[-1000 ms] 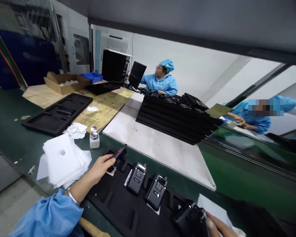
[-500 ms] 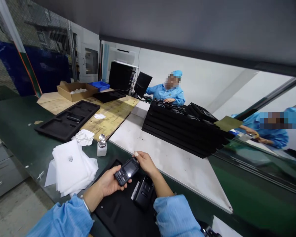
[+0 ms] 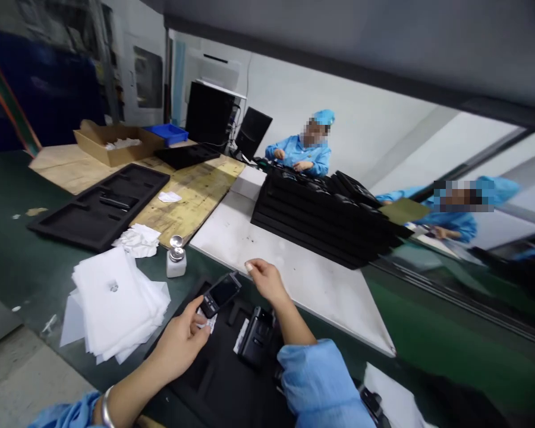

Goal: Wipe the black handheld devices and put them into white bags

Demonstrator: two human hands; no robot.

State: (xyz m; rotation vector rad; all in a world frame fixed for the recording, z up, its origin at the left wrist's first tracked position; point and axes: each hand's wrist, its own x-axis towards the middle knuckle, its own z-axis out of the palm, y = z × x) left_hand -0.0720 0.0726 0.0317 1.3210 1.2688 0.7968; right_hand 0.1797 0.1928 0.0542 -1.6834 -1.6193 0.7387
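My left hand point(image 3: 188, 333) grips the lower end of a black handheld device point(image 3: 222, 294) with a screen and keys, its screen facing up. A small white slip point(image 3: 210, 321) shows by my left fingers, below the device. To the right, apart from the device, my right hand point(image 3: 267, 282) has its fingers drawn together; one fingertip looks white, and I cannot make out anything in the pinch. Below both hands lies a black foam tray point(image 3: 225, 380). Another black device point(image 3: 257, 340) sits in it, with a white slip point(image 3: 241, 337) at its left side.
Left of the tray lie a stack of white sheets point(image 3: 116, 309), a white pump bottle point(image 3: 176, 264) and crumpled tissue point(image 3: 137, 240). Farther back are another foam tray point(image 3: 89, 223) and a cardboard box point(image 3: 116, 151). Stacked black trays point(image 3: 312, 223) stand on a white board point(image 3: 294, 273). Two co-workers sit beyond.
My right hand has come off the device and moved up, away from it. My left hand has shifted left and turned, still gripping the device. The whole view has shifted.
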